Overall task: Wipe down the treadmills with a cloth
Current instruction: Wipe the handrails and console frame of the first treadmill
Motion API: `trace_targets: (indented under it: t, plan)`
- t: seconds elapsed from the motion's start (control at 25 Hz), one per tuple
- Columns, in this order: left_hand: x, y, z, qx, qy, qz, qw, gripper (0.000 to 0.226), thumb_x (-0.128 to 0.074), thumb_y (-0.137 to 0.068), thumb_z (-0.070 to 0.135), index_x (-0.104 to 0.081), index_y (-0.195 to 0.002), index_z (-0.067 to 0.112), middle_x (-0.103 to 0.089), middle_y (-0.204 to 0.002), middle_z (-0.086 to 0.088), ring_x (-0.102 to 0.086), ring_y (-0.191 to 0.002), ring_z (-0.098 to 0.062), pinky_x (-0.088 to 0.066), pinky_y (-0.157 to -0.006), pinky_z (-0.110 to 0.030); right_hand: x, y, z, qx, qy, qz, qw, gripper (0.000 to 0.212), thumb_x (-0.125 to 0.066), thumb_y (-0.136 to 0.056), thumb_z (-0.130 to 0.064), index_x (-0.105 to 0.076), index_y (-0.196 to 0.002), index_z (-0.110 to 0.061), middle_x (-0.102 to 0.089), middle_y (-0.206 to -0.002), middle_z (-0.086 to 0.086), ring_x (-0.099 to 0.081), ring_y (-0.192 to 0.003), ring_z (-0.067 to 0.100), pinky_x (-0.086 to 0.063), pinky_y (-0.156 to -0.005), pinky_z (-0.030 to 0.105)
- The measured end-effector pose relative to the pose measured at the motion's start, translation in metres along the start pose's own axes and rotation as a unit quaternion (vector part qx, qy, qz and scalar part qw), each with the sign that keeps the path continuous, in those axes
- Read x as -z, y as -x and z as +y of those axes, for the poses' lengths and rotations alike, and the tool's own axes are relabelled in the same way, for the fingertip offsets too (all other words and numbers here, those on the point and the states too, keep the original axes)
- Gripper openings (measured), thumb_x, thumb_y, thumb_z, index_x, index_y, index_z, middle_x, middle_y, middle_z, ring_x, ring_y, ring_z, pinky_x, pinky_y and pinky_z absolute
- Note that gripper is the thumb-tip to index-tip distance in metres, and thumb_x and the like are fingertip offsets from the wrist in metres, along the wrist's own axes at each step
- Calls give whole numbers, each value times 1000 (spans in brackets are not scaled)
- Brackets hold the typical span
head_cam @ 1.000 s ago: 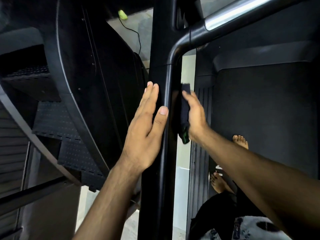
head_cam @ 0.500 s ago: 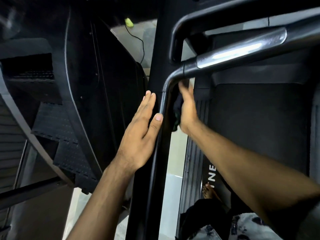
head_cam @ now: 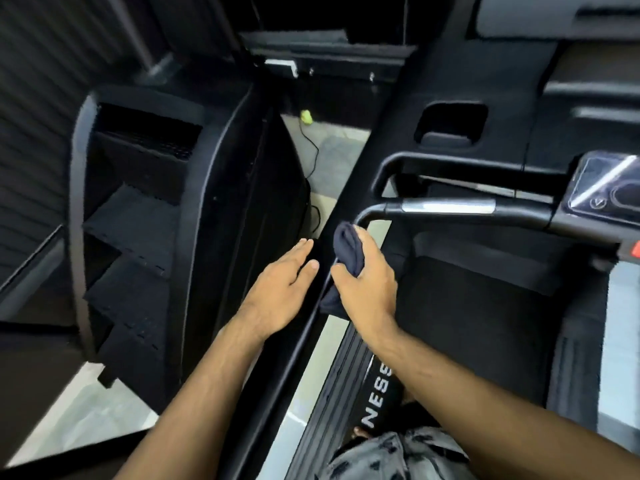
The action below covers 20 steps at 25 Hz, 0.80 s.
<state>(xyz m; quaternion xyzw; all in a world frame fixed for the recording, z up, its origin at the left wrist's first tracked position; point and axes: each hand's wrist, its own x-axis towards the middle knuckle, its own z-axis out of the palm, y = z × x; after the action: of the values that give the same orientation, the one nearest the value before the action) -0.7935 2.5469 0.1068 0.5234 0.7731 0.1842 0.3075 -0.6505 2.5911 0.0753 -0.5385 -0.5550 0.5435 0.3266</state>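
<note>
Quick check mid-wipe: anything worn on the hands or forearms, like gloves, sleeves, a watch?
No. The left hand and right hand are ungloved, with no rings, watch or bands showing; the left forearm and right forearm are bare to the frame edge. A grey patterned garment shows at the bottom.

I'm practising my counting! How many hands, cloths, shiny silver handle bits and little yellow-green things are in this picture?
Hands: 2, the left hand and the right hand
Cloths: 1, the dark cloth
Silver bits: 1, the silver grip
Yellow-green things: 1, the yellow-green thing
Total: 5
</note>
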Motion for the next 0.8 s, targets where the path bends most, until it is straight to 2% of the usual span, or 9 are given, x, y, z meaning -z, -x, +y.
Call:
trace_targets:
  t: [0.08,0.16,0.24,0.32,0.4,0.48,0.6,0.68,0.8]
  plan:
    - [14,31,-6,14,6,31,999,51,-42,-102,35,-33,-150,20,-29,-157,6,-23,-143,-2,-16,-119,-22,3,13,-24,68,43,-31,996,68,-66,-84,-17,-47,-147,-36,-56,-142,-14,-53,-127,6,-43,-108,29]
    - [20,68,-17,37,4,59,998,51,-41,-102,37,-34,-150,20,-31,-156,6,-25,-143,-4,-18,-119,-24,-3,27,-40,135,112,-101,979,68,-64,-84,-18,-45,-147,-38,-54,-143,-16,-52,-127,6,-43,-106,28]
    - [21,107,-32,72,4,94,993,52,-40,-102,40,-34,-150,22,-31,-156,6,-26,-144,-6,-20,-119,-27,-21,38,-55,186,210,-191,941,67,-62,-86,-21,-43,-148,-39,-54,-143,-14,-52,-127,10,-42,-100,27]
    - [15,140,-46,125,21,113,985,52,-40,-101,42,-36,-149,23,-35,-155,5,-31,-143,-10,-24,-117,-29,-44,45,-65,220,296,-279,887,64,-62,-85,-24,-44,-144,-41,-60,-134,-8,-59,-118,17,-46,-90,30]
    - [6,173,-57,191,36,129,972,49,-39,-100,45,-42,-145,26,-44,-150,4,-40,-138,-17,-33,-113,-33,-72,56,-71,235,367,-390,811,58,-62,-85,-27,-45,-139,-40,-65,-121,-1,-63,-107,25,-51,-85,36]
    - [1,205,-63,273,15,135,952,41,-39,-98,47,-51,-133,29,-57,-137,-1,-52,-126,-26,-43,-100,-38,-102,72,-73,252,425,-492,717,53,-61,-86,-27,-44,-135,-40,-66,-116,3,-64,-100,28,-53,-83,38]
    - [-18,248,-64,382,8,137,914,33,-38,-99,44,-53,-118,22,-62,-124,-6,-57,-114,-30,-45,-88,-37,-141,104,-63,336,440,-611,566,55,-60,-86,-27,-47,-138,-39,-65,-128,1,-61,-113,27,-50,-90,39]
    - [-38,266,-58,427,21,193,883,30,-38,-99,41,-53,-114,20,-61,-122,-3,-56,-112,-26,-44,-89,-36,-153,118,-46,370,439,-662,482,50,-58,-86,-31,-50,-135,-37,-66,-125,0,-61,-113,26,-51,-88,41]
    - [-76,268,-47,483,48,284,827,39,-42,-98,36,-49,-132,19,-51,-138,-1,-45,-130,-21,-36,-107,-33,-165,126,-25,436,434,-703,356,34,-55,-85,-36,-51,-119,-32,-66,-111,2,-62,-105,32,-50,-79,42]
